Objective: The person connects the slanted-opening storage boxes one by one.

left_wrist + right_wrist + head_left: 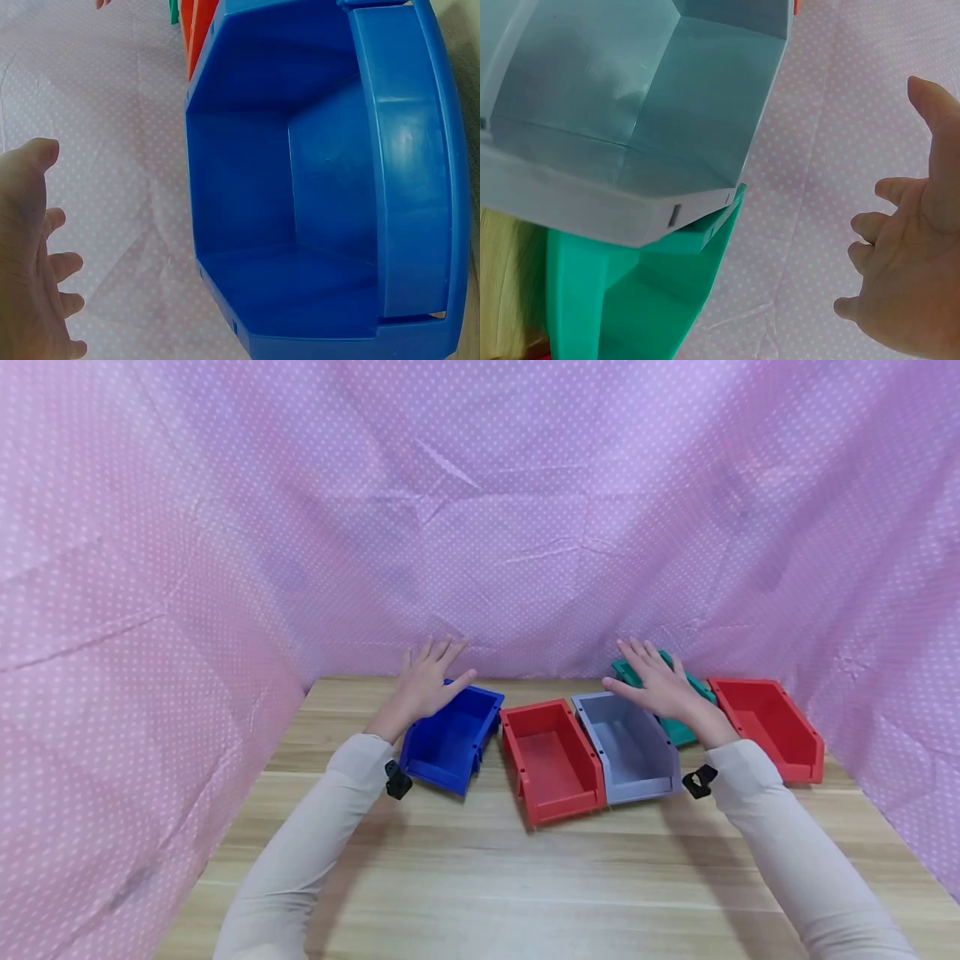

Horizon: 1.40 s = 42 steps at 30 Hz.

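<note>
Left hand (426,687) and right hand (662,687) are both hovering with fingers spread, neither one grasping anything. The left is reaching past the blue bin (450,735), and the right is hanging above the grey bin (626,743) and the green bin (678,732). Blue plastic is shining along the front lip, while the grey is looking smooth and faintly glossy. All three are sitting near the back of the wooden table (480,893), by the pink dotted curtain (480,568).

From the head, it is hard to tell whether the hands are touching any rims; the wrist views are showing a gap between each hand and its bins. The left wrist view is also showing the blue inner walls up close, and the right wrist view is showing the grey side partly hiding the green bin.

Outward, the middle red bin (555,768) is standing between blue and grey, its inner floor showing. The outer red bin (772,722) is lying beyond the green one, its open top facing up.
</note>
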Tool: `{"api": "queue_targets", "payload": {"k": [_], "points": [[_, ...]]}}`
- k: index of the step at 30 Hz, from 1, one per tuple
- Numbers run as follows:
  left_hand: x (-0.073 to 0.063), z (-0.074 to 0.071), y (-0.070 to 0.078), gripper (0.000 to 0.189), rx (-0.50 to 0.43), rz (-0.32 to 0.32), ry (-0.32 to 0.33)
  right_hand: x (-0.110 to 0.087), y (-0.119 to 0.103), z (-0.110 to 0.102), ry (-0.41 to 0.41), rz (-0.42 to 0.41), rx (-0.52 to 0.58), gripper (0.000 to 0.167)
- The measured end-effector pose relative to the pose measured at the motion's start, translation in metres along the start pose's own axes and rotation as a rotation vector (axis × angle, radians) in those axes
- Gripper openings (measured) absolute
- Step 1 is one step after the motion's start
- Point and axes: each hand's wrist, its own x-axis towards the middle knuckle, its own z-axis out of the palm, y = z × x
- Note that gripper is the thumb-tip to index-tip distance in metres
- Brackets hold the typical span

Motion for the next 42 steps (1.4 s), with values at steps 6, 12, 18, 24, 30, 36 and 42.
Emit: {"api": "queue_targets", "payload": {"k": [6, 12, 18, 24, 30, 36, 42], "points": [[-0.003, 0.002, -0.001, 0.072, 0.01, 0.005, -0.008, -0.002, -0.003, 0.003, 0.018, -0.013, -0.006, 0.091], [-0.007, 0.004, -0.003, 0.072, 0.017, 0.006, -0.002, -0.006, -0.009, 0.008, 0.023, -0.039, 0.014, 0.089], [-0.009, 0.003, -0.007, 0.072, -0.01, 0.029, 0.019, -0.009, -0.016, 0.014, 0.027, -0.066, 0.014, 0.087], [-0.016, 0.003, -0.01, 0.073, -0.011, 0.045, 0.026, -0.012, -0.022, 0.023, 0.044, -0.094, 0.014, 0.082], [-0.025, 0.004, -0.018, 0.074, -0.04, 0.022, 0.017, -0.017, -0.029, 0.033, 0.062, -0.13, 0.023, 0.078], [-0.027, 0.007, -0.033, 0.073, -0.151, -0.035, 0.01, -0.021, -0.037, 0.043, 0.073, -0.171, 0.029, 0.075], [-0.028, 0.018, -0.049, 0.072, -0.369, -0.097, -0.092, -0.027, -0.046, 0.054, 0.062, -0.186, 0.034, 0.07]]}}
